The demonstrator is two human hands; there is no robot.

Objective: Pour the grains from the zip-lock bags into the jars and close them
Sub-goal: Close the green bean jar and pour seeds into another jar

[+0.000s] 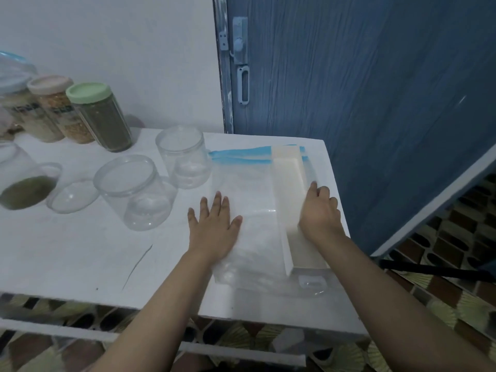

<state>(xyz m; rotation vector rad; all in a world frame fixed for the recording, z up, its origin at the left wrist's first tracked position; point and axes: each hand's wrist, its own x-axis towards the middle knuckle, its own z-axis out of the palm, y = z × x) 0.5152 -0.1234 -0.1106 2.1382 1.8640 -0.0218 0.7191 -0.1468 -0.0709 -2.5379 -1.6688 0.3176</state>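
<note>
Left hand (pixel 214 226), fingers (pixel 218 202) spread, presses flat zip-lock bags (pixel 249 189) lying lengthwise away on the table (pixel 80 251); right hand (pixel 319 210), fingers curled, grips a white block (pixel 290 173) atop them; empty jars (pixel 134 191) stand left

Your left hand (pixel 213 226) showing bare, no glove, no ring, your right hand (pixel 319 210) showing bare too, both forearms running uncovered toward six o'clock, no sleeve or watch showing.
</note>
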